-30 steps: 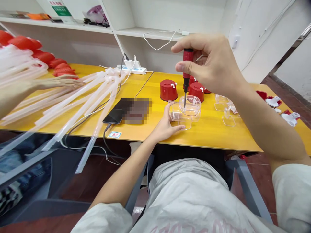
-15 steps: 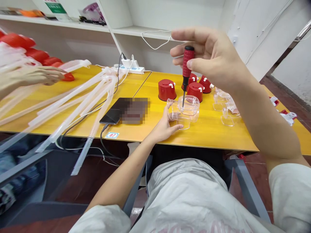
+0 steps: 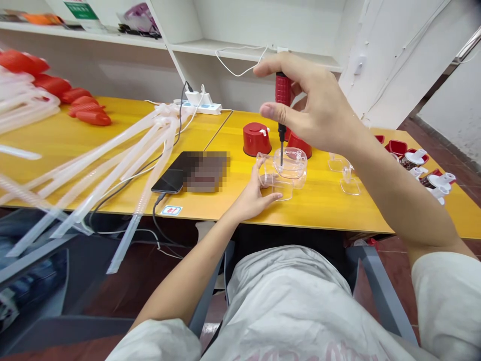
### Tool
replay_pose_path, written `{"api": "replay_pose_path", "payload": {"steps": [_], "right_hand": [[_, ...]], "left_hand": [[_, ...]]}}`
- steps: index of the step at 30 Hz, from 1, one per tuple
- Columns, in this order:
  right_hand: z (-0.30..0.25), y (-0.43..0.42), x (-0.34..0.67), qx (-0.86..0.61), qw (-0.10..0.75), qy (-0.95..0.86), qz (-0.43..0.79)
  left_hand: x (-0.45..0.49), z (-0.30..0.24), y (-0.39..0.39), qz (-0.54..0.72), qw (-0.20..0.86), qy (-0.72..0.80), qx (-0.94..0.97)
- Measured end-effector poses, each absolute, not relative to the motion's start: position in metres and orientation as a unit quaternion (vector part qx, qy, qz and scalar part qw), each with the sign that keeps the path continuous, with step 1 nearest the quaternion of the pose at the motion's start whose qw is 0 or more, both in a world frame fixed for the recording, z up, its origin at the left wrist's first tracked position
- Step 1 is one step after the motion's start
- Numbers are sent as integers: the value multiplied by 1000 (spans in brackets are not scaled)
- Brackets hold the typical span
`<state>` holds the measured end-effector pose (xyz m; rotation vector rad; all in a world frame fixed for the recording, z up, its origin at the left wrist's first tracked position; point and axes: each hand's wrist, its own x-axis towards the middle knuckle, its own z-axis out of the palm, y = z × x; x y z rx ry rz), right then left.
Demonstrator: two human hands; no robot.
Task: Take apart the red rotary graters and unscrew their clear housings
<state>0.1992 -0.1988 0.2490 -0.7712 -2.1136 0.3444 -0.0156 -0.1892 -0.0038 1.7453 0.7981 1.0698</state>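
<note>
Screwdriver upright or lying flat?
Screwdriver is upright: red handle on top in the right hand, shaft pointing nearly straight down at the clear plastic part. Cannot tell whether it is seated in anything.

My screwdriver (image 3: 282,95) is textured plastic above and metal below. The transparent fitting (image 3: 289,173) before me looks like smooth, glossy plastic, the tabletop (image 3: 323,200) like shiny wood, the red cups (image 3: 256,139) like glossy plastic; my shirt (image 3: 300,301) is matt cloth.

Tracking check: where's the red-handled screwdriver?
Head view, right of centre: red-handled screwdriver upright in the right hand, tip at the clear plastic part in the left hand.
</note>
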Motion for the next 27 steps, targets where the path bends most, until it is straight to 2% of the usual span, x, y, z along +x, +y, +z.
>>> {"api": "replay_pose_path", "payload": {"steps": [5,9,11,15,21,23,27], "right_hand": [[251,-201,201,-302,387,-833,257],[250,-203,202,-328,397,-849,119],[250,-203,203,-344,391,-848,100],[250,-204,205,-281,370,-849,253],[250,-205,203,-342,387,-849,110],[251,-201,204,-331,388,-843,173],[243,-192,202,-232,426,-791,373]], "left_hand": [[-17,-6,-188,432,449,325,711],[-17,-7,-188,434,460,322,704],[-16,-7,-188,437,463,321,701],[-16,-5,-189,437,458,322,705],[-18,-8,-187,426,444,339,712],[-18,-9,-186,435,443,330,711],[-16,-10,-186,440,453,330,702]]}}
